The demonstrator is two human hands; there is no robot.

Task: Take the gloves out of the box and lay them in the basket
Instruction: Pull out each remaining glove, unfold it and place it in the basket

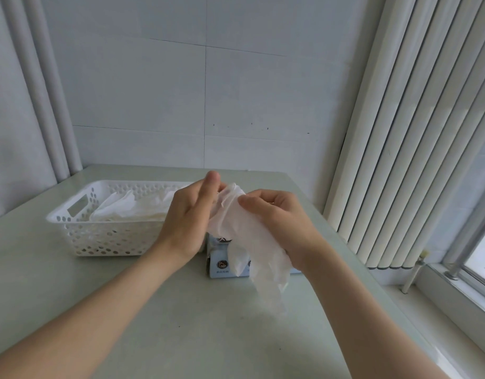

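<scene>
Translucent disposable glove [244, 236] hangs just above the glove box [222, 266]. The right hand [279, 222] pinches it under the thumb; the left hand [186, 217] touches its upper edge, grip hidden. A white perforated basket [99, 236], just left of the box, holds other gloves [126, 209] on the pale table [181, 324].

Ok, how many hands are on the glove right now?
2. The left hand holds the top of the thin translucent white glove; the right hand grips it alongside.

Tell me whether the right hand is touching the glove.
Touching. The head view shows the right hand pinching the glove between thumb and fingers.
</scene>
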